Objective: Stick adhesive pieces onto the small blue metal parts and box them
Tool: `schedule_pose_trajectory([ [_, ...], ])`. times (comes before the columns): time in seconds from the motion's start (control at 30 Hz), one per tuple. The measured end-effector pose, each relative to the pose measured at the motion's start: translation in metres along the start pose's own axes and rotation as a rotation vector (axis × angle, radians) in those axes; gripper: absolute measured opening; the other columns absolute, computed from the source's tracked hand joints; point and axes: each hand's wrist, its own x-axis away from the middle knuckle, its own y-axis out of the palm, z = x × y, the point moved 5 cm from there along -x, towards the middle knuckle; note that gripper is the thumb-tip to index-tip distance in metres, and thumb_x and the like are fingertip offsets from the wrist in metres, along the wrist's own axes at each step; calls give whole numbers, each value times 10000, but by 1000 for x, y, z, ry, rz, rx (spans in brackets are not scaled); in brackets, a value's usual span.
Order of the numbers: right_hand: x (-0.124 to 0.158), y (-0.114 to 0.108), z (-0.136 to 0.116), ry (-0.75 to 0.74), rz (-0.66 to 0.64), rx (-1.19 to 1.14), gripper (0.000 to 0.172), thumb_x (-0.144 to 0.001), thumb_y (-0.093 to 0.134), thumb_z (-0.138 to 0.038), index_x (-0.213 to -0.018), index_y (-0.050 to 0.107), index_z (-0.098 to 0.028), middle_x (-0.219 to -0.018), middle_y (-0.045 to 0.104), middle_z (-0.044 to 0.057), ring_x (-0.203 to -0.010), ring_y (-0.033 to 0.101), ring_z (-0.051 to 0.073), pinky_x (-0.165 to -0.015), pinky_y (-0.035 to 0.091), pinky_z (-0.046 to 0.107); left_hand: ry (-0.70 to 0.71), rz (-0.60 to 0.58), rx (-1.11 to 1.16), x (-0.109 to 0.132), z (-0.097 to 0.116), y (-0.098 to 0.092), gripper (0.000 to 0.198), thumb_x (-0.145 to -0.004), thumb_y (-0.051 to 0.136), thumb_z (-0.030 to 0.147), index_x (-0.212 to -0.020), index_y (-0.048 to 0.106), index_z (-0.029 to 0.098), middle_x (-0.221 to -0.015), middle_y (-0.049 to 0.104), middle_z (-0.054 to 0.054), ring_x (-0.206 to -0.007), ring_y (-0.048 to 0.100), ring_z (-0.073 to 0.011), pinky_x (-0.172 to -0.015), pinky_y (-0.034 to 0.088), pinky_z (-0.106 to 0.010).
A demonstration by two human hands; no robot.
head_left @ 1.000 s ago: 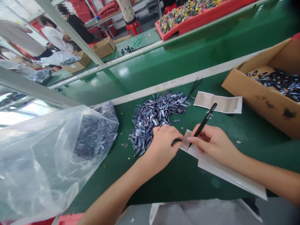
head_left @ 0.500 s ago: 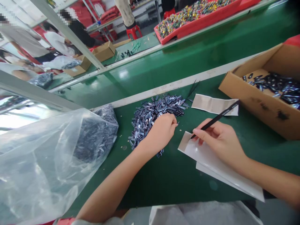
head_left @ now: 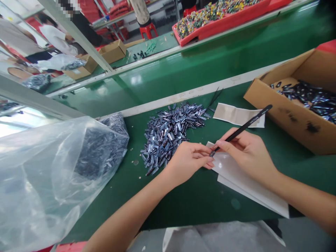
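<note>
Black tweezers (head_left: 246,125) with pale lettering are held pen-like in my right hand (head_left: 249,154), fingers closed on them, tip pointing down and left. At that tip, my left hand (head_left: 186,161) pinches a small dark glossy piece (head_left: 212,154), mostly hidden by the fingertips. Under my right hand lie white glossy sheets (head_left: 252,189), a beige corner partly covered by the fingers. Left of the hands spreads a heap of small, shiny, blue-black elongated pieces (head_left: 165,136). A beige strip sheet with a white border (head_left: 231,114) lies beyond my right hand.
A clear plastic bag (head_left: 47,189) of similar pieces fills the left side. On the right stands a cardboard box (head_left: 291,117) holding more. Behind the pale ledge, a red tray (head_left: 210,32) carries many coloured bits. People sit at the far left.
My left hand has moved from the edge of the heap down and right to the tweezers' tip, bringing a small dark piece. My right hand stays over the white sheets, tweezers still held.
</note>
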Motion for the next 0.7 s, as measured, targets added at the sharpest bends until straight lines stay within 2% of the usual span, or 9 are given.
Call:
schedule_pose_trajectory([
  [0.53, 2, -1, 0, -55, 13, 11, 104, -793, 649, -175, -696, 622, -202, -663, 691, -7, -624, 672, 136, -576, 551, 224, 0, -23, 19, 2, 1, 0, 165, -690, 702, 85, -842, 647, 50, -634, 678, -42, -627, 690, -138, -652, 585, -236],
  [0.7, 8, -3, -5, -185, 51, 117, 79, -805, 643, -167, -742, 625, -211, -684, 693, -5, -605, 674, 143, -520, 537, 231, 8, -41, 115, 4, 4, 1, 181, -687, 712, 102, -846, 642, 54, -677, 688, -55, -650, 697, -149, -676, 586, -253],
])
